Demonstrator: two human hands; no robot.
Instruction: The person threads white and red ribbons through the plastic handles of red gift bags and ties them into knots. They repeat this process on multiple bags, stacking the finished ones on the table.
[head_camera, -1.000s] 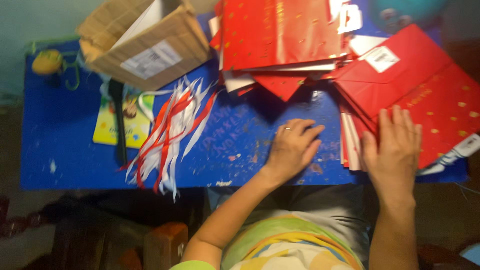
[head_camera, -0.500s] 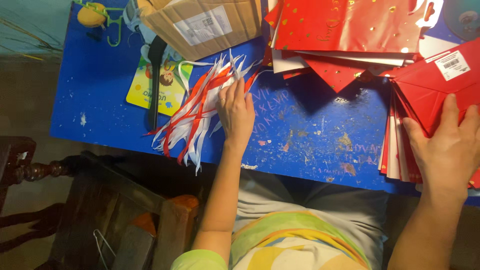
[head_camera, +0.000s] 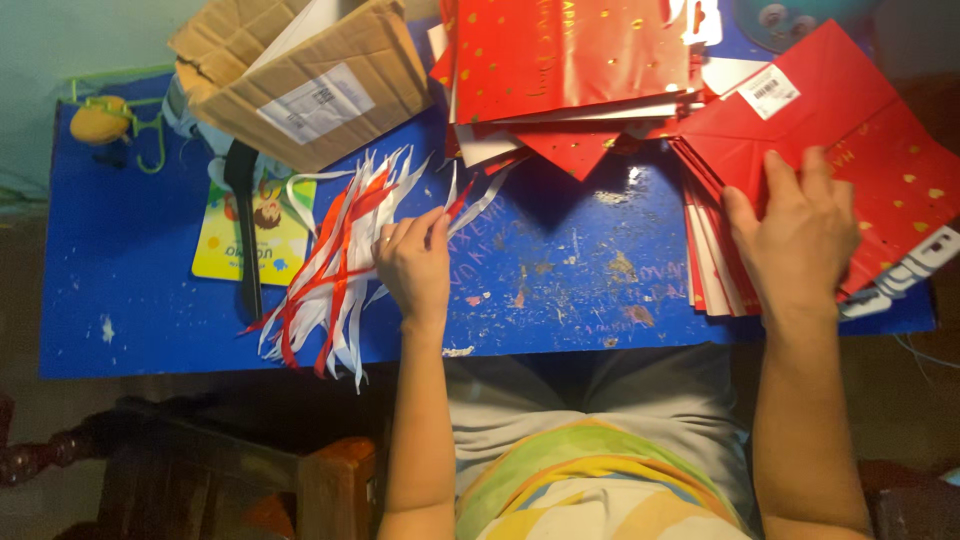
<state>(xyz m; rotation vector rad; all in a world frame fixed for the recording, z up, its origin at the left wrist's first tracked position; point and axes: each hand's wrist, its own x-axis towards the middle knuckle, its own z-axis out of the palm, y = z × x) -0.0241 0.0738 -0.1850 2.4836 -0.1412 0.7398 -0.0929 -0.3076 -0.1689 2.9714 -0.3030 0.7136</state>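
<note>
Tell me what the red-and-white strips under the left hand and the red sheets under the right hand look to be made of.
The strips look like thin ribbon or glossy paper, hard to tell which: they are narrow, limp and curling, fanned out at the left hand. The red sheets look like coated paper: flat, creased, with a slight sheen and gold flecks, stacked under the right hand.

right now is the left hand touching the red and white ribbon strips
Touching. The head view shows the left hand with fingertips pinched on the red and white ribbon strips, no gap between them.
</note>
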